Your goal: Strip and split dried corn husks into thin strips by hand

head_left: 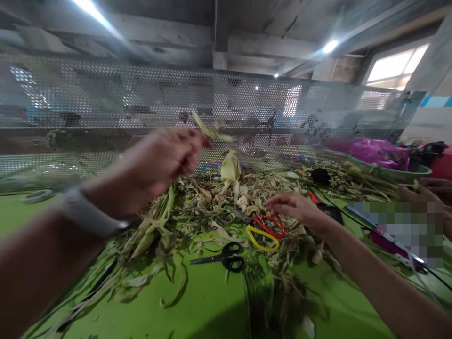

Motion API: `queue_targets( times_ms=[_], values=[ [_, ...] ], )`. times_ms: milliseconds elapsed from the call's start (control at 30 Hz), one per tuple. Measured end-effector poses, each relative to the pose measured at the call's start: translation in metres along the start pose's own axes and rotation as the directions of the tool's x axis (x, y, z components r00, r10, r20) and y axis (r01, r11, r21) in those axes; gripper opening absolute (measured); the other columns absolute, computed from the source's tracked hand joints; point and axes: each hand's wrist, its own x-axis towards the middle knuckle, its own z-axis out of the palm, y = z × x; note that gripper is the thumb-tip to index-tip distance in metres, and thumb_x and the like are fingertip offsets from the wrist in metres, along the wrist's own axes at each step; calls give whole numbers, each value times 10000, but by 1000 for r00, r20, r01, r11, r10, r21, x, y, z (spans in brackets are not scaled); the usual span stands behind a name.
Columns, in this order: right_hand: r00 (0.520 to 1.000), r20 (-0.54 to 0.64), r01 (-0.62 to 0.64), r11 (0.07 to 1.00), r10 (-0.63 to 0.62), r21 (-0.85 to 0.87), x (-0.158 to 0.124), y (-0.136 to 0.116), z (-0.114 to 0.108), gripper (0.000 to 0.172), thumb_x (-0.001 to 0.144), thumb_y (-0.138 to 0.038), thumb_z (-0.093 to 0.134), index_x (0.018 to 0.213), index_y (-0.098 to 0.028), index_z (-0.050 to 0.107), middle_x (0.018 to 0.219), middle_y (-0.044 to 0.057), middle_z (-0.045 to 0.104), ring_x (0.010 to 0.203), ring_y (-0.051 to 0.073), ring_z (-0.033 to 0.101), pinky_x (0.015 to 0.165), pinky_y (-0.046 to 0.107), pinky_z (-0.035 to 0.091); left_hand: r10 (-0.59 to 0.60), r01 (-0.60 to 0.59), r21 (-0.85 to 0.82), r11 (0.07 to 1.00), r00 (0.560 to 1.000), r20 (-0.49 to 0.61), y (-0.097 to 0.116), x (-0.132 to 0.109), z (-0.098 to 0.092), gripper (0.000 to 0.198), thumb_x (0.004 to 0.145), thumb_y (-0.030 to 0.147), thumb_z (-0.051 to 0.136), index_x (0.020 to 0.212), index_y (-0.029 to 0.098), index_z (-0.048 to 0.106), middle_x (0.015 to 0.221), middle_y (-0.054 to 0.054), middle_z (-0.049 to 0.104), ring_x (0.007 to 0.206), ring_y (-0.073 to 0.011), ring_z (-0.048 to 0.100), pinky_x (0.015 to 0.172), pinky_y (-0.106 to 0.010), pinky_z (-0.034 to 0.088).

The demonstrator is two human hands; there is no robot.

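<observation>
Aloft, left hand (165, 160) with husk strip (213, 132); right hand (294, 207) low, palm down.

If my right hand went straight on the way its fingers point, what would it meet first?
Probably the heap of dry husks beyond the right hand; the red-and-yellow scissors lie just below that line. Depth is unclear.

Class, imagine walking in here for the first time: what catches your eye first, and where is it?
The heap of dry pale-green husks and leaves sprawls across the bright green table. Above it, the left hand pinches a pale yellow leaf strip; the right hand reaches down beside red-and-yellow-handled scissors.
</observation>
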Motion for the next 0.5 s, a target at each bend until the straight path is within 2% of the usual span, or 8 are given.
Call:
queue_targets(
  times_ms=[33,100,133,200,300,400,433,500],
  values=[
    [1000,-17,14,993,-12,118,2,-11,8,259,793,-379,593,927,-164,644,892,43,665,754,128,618,747,279,467,-43,37,86,996,997,71,-14,-5,14,180,829,112,466,673,149,548,483,40,445,402,-44,360,392,-159,264],
    [1000,4,10,962,-12,274,7,-29,29,246,777,-337,622,938,-151,630,952,65,649,717,116,620,697,263,486,-143,120,128,984,973,183,-40,-10,34,154,809,153,509,658,152,541,487,41,442,398,-43,352,382,-161,250],
    [1000,27,2,944,-11,330,10,-35,40,254,766,-312,638,964,-153,618,992,68,632,728,115,623,665,245,488,-170,150,117,982,968,183,-50,-12,39,137,795,159,526,659,153,539,502,40,448,402,-40,345,386,-161,252],
    [999,49,-13,881,-12,474,16,-40,59,290,747,-297,660,1000,-174,591,996,49,610,698,100,626,601,211,485,-220,202,103,974,954,206,-64,-12,43,137,784,159,524,647,158,530,495,39,449,403,-44,358,391,-162,261],
    [986,163,-87,798,-14,596,25,-38,75,310,746,-335,664,1002,-187,570,914,28,611,645,95,620,552,198,478,-249,241,63,968,943,219,-78,-12,43,116,776,169,519,660,161,519,527,36,482,418,-48,399,418,-164,312],
    [980,198,-79,849,-30,522,28,-33,75,331,751,-405,647,981,-183,563,861,20,610,567,84,575,497,199,435,-254,242,82,967,945,204,-89,-12,41,122,793,233,506,692,166,520,519,46,491,417,-57,419,425,-167,332],
    [989,144,-32,896,-35,443,28,-31,74,329,754,-424,636,958,-175,566,844,20,605,561,82,555,497,203,420,-234,211,134,968,954,190,-94,-11,41,137,797,253,500,691,169,521,496,51,485,407,-61,414,415,-168,323],
    [993,-68,108,979,-97,172,25,-30,70,300,765,-446,613,843,-160,571,771,16,583,579,92,512,529,218,396,-192,137,297,945,968,165,-102,-11,40,169,800,274,485,666,177,517,440,58,468,376,-69,394,393,-175,295]
  ],
)
